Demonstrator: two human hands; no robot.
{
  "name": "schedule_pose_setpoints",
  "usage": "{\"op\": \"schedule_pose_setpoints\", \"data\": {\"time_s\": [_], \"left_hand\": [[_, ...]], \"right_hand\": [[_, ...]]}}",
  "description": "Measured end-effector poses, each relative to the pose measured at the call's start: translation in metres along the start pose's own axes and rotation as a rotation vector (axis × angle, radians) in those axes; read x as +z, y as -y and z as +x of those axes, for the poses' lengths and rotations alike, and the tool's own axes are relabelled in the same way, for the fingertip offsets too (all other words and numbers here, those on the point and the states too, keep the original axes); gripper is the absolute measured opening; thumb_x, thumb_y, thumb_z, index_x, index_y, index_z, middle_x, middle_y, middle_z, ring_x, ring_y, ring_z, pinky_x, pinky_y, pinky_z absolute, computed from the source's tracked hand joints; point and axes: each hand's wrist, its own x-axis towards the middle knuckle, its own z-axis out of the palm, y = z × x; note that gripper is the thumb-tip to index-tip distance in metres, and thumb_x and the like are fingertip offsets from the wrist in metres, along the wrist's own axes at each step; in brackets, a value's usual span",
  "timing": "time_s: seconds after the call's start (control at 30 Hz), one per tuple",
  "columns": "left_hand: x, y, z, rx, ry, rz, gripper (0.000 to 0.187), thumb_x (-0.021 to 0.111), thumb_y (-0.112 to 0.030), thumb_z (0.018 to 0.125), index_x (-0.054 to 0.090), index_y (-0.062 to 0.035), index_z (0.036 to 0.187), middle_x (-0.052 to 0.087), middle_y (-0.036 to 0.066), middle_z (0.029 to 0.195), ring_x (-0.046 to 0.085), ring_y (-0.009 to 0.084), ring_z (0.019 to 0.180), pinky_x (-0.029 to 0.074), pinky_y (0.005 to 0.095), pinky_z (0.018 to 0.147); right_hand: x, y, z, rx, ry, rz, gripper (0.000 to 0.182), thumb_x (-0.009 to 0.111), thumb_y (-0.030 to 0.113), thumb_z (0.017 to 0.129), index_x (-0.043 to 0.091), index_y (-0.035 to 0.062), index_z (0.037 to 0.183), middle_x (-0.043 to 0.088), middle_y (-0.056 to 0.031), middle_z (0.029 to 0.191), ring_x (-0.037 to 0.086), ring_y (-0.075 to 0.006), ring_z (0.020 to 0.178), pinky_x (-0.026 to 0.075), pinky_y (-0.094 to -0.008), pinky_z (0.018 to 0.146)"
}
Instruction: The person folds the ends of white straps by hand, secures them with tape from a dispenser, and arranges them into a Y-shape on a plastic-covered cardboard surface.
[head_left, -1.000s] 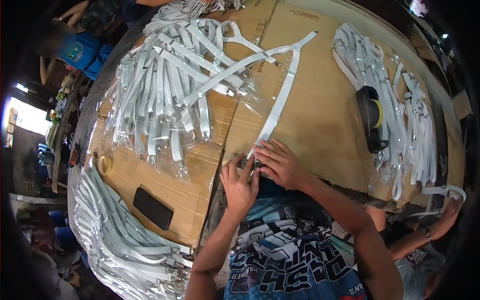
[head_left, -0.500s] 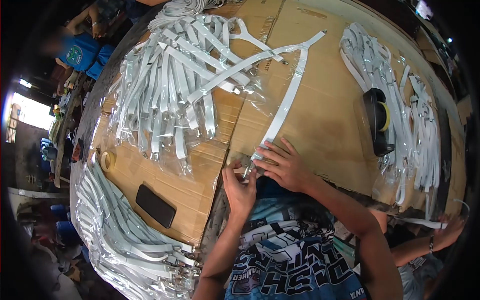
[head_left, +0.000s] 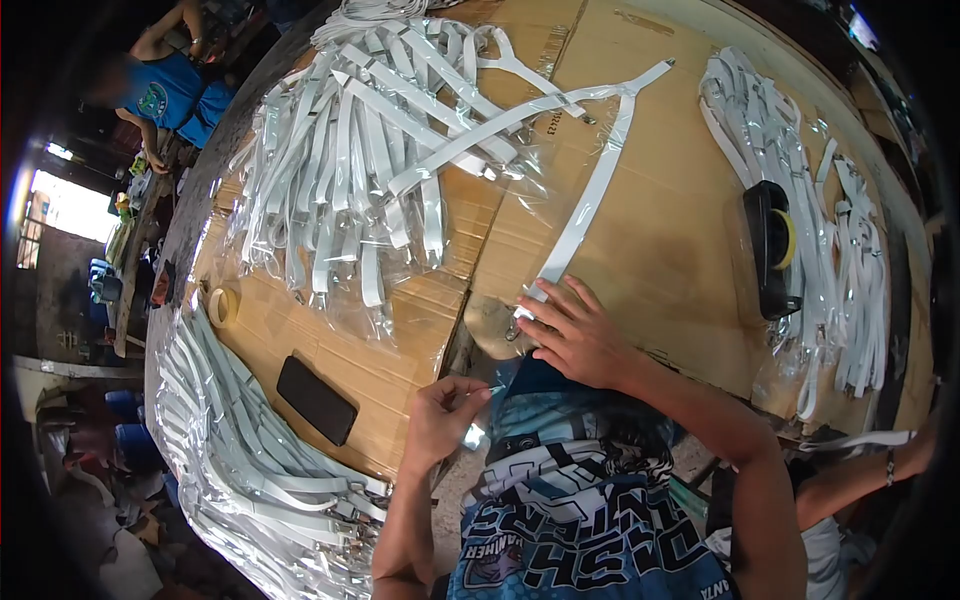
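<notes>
A white lanyard (head_left: 590, 195) lies on the cardboard, its forked end away from me and its near end with a metal clip by my lap. My right hand (head_left: 580, 335) rests on that near end, fingers spread and lying flat over the strap. Lower and to the left, my left hand (head_left: 445, 420) is closed in a pinch on a piece of clear plastic (head_left: 497, 388), with a bright reflection below the fingers. The full shape of the plastic is hard to see. The left hand is apart from the lanyard.
A heap of bagged white lanyards (head_left: 330, 190) covers the upper left, with another bundle (head_left: 250, 440) at lower left. A phone (head_left: 316, 400), tape roll (head_left: 223, 307) and black tape dispenser (head_left: 770, 250) lie around. More lanyards (head_left: 860, 280) are at right. Other people (head_left: 165, 95) sit nearby.
My left hand has moved down and left, away from the lanyard's clip, with clear plastic in its fingers. My right hand has stayed on the strap. The view has shifted slightly.
</notes>
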Motion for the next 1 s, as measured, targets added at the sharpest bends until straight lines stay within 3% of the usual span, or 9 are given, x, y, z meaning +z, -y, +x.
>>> {"op": "schedule_pose_setpoints", "data": {"time_s": [0.13,0.27,0.37,0.47,0.57,0.67,0.77,0.9,1.0], "left_hand": [[-0.026,-0.021,0.000,-0.012,0.256,-0.327,0.020,0.060,0.000,0.093,0.064,0.0086,0.110,0.070,0.013,0.091,0.068,0.0156,0.082,0.051,0.0230,0.072],[-0.032,-0.040,0.010,0.133,0.347,-0.172,0.022,0.054,0.007,0.093,0.062,0.0122,0.112,0.069,0.017,0.099,0.068,0.0208,0.100,0.052,0.0283,0.091],[-0.032,-0.049,0.020,0.071,0.362,-0.085,0.018,0.061,0.001,0.092,0.067,0.0072,0.108,0.069,0.011,0.093,0.067,0.0164,0.089,0.052,0.0256,0.080],[-0.021,-0.062,0.029,0.260,0.310,0.233,0.015,0.071,-0.010,0.089,0.072,0.0003,0.100,0.062,0.004,0.083,0.058,0.0135,0.075,0.046,0.0257,0.067],[-0.005,-0.063,0.040,0.453,0.223,0.308,0.018,0.077,-0.021,0.086,0.074,-0.0034,0.092,0.053,0.004,0.077,0.048,0.0142,0.067,0.040,0.0283,0.061],[0.002,-0.060,0.046,0.414,0.148,0.301,0.025,0.078,-0.025,0.084,0.072,-0.0008,0.088,0.052,0.006,0.078,0.050,0.0159,0.069,0.041,0.0301,0.062],[0.006,-0.024,0.053,0.347,0.003,0.303,0.027,0.077,-0.027,0.086,0.072,0.0001,0.087,0.054,0.009,0.080,0.050,0.0166,0.071,0.042,0.0310,0.064],[0.027,-0.007,0.048,0.156,-0.133,0.116,0.030,0.075,-0.025,0.088,0.070,0.0035,0.084,0.061,0.007,0.077,0.054,0.0128,0.065,0.043,0.0272,0.059],[0.043,-0.004,0.046,0.072,-0.221,-0.040,0.029,0.075,-0.020,0.089,0.066,0.0061,0.081,0.065,0.006,0.074,0.056,0.0094,0.060,0.044,0.0235,0.055]], "right_hand": [[0.007,0.000,0.001,-0.015,0.003,0.028,0.047,0.070,0.032,0.082,0.062,0.0062,0.121,0.052,-0.0072,0.135,0.040,-0.0309,0.135,0.028,-0.0545,0.112],[-0.003,0.006,0.005,0.005,0.000,0.048,0.053,0.071,0.035,0.082,0.059,0.0060,0.124,0.051,-0.0086,0.135,0.040,-0.0321,0.135,0.028,-0.0543,0.113],[-0.022,0.018,0.005,-0.004,-0.033,0.103,0.054,0.071,0.037,0.083,0.058,0.0060,0.125,0.051,-0.0109,0.133,0.041,-0.0306,0.134,0.029,-0.0527,0.111],[-0.042,0.045,0.006,0.037,-0.115,0.302,0.052,0.073,0.038,0.082,0.059,0.0053,0.120,0.053,-0.0119,0.129,0.049,-0.0291,0.123,0.034,-0.0496,0.104],[-0.039,0.056,0.010,0.142,-0.168,0.418,0.038,0.074,0.030,0.084,0.063,0.0039,0.111,0.060,-0.0123,0.114,0.060,-0.0271,0.099,0.045,-0.0421,0.088],[-0.031,0.042,0.018,0.306,-0.177,0.761,0.023,0.072,0.017,0.086,0.065,0.0014,0.101,0.065,-0.0108,0.093,0.061,-0.0230,0.074,0.049,-0.0341,0.070],[-0.036,0.030,0.032,0.510,-0.218,0.808,0.012,0.068,0.008,0.088,0.065,-0.0005,0.096,0.065,-0.0108,0.078,0.061,-0.0211,0.063,0.049,-0.0313,0.059],[-0.021,0.003,0.043,0.574,-0.203,0.746,0.010,0.069,0.005,0.086,0.063,-0.0004,0.093,0.069,-0.0132,0.079,0.066,-0.0210,0.065,0.051,-0.0318,0.061],[0.002,-0.014,0.040,0.477,-0.242,0.660,0.014,0.069,0.004,0.086,0.063,0.0007,0.098,0.068,-0.0148,0.082,0.068,-0.0250,0.069,0.053,-0.0339,0.063]]}}
